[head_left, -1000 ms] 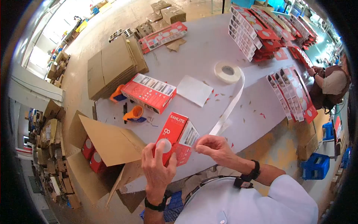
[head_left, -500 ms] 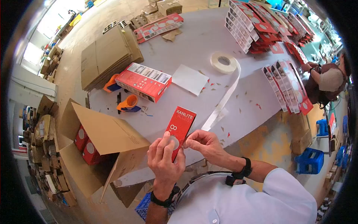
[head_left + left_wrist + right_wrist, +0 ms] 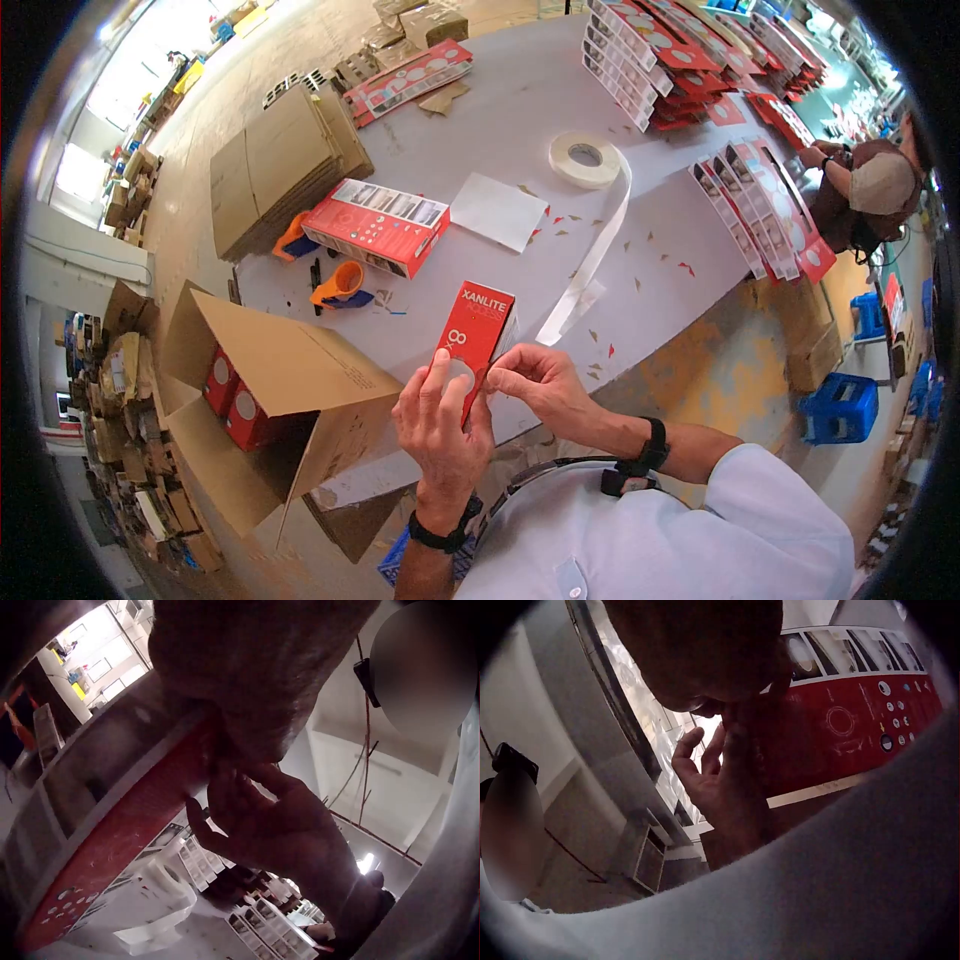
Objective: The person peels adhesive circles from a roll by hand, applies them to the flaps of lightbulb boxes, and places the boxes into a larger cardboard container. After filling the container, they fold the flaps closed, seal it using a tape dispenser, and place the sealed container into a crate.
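Observation:
A tall red carton printed XANLITE and 8x [image 3: 476,322] stands tilted in front of the person's body. My left hand [image 3: 440,425] grips its lower part, with fingers spread over the front face and thumb along the side. At the carton's right edge is my right hand [image 3: 552,392], fingers curled and thumb and forefinger tips together; I cannot tell whether something small is pinched there. In the left wrist view the carton's red side [image 3: 127,817] runs up to both hands. The right wrist view shows its printed face [image 3: 832,727] with photos and icons.
An opened cardboard box [image 3: 300,350] with red cartons inside stands at left. On the table lie another red carton [image 3: 380,225], orange-and-blue tape dispensers [image 3: 340,285], a white sheet [image 3: 498,212], a tape roll [image 3: 585,160] with a trailing strip, and stacked flat cartons. Another person is at right.
The carton has turned so its printed side faces away and its front shows narrower. My right hand has come in from apart to the carton's edge. The left hand keeps its grip.

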A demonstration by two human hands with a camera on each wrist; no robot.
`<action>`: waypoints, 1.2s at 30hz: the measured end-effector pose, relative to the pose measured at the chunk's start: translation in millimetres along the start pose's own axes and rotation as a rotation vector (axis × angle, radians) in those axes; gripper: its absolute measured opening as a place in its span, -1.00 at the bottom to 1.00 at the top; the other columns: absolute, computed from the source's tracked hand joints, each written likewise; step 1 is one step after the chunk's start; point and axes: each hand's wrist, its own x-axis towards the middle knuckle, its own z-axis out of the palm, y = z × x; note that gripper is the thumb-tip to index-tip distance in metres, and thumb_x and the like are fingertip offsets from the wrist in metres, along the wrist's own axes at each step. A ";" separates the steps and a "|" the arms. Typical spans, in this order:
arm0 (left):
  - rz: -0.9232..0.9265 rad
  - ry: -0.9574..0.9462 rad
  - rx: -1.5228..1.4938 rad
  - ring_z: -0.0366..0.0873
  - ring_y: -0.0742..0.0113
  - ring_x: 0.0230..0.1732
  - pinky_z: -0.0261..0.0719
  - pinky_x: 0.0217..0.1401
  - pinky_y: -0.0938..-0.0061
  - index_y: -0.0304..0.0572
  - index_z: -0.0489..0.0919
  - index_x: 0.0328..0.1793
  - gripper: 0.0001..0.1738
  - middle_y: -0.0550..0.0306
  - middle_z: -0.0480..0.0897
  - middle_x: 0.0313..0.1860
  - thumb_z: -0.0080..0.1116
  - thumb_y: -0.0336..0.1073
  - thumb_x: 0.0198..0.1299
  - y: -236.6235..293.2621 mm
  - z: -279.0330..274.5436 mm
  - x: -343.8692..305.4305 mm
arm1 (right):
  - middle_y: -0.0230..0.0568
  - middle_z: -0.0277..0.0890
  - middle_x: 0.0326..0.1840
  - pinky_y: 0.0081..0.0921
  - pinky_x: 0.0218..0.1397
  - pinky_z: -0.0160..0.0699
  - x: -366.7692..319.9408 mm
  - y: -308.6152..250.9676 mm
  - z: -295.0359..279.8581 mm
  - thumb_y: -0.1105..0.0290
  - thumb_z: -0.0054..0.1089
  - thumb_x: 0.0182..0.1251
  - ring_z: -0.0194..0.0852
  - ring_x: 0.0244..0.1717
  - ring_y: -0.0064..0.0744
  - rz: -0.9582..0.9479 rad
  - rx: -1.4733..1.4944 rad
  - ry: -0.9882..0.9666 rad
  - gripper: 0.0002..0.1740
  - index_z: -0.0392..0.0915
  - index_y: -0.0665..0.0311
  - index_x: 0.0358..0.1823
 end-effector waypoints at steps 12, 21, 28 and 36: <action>0.042 -0.044 0.093 0.53 -0.07 0.27 0.47 0.19 0.07 0.02 0.57 0.17 -0.63 -0.03 0.56 0.34 0.35 -0.21 0.26 0.2 -1.3 -1.0 | -0.33 0.67 -0.20 -0.61 -0.07 0.65 3.5 5.6 -1.8 0.41 0.24 0.48 0.59 -0.18 -0.65 0.004 0.059 -0.024 -0.85 0.62 0.37 -0.12; 0.038 -0.042 0.088 0.55 -0.03 0.26 0.49 0.18 0.12 0.01 0.67 0.08 -0.71 -0.01 0.59 0.31 0.36 -0.24 0.24 -2.5 -1.2 -1.1 | -0.33 0.67 -0.20 -0.58 -0.06 0.65 6.1 13.1 -6.1 0.39 0.23 0.49 0.59 -0.18 -0.64 0.010 0.002 -0.025 -0.83 0.62 0.38 -0.12; 0.022 -0.055 0.060 0.55 -0.04 0.26 0.48 0.23 0.11 -0.03 0.68 0.08 -0.68 -0.02 0.59 0.30 0.34 -0.34 0.17 -0.7 -3.5 1.0 | -0.32 0.68 -0.22 -0.58 -0.08 0.65 11.1 18.8 -12.3 0.36 0.27 0.48 0.60 -0.19 -0.63 0.014 0.014 -0.061 -0.80 0.62 0.40 -0.14; -0.049 -0.067 0.018 0.58 -0.06 0.18 0.54 0.20 0.05 -0.08 0.72 -0.10 -0.65 -0.04 0.63 0.19 0.52 -0.18 0.00 10.6 -9.3 15.3 | -0.35 0.63 -0.38 -0.62 -0.36 0.59 16.9 26.7 -10.5 0.28 0.39 0.40 0.57 -0.38 -0.66 -0.036 -0.142 0.036 -0.72 0.59 0.37 -0.30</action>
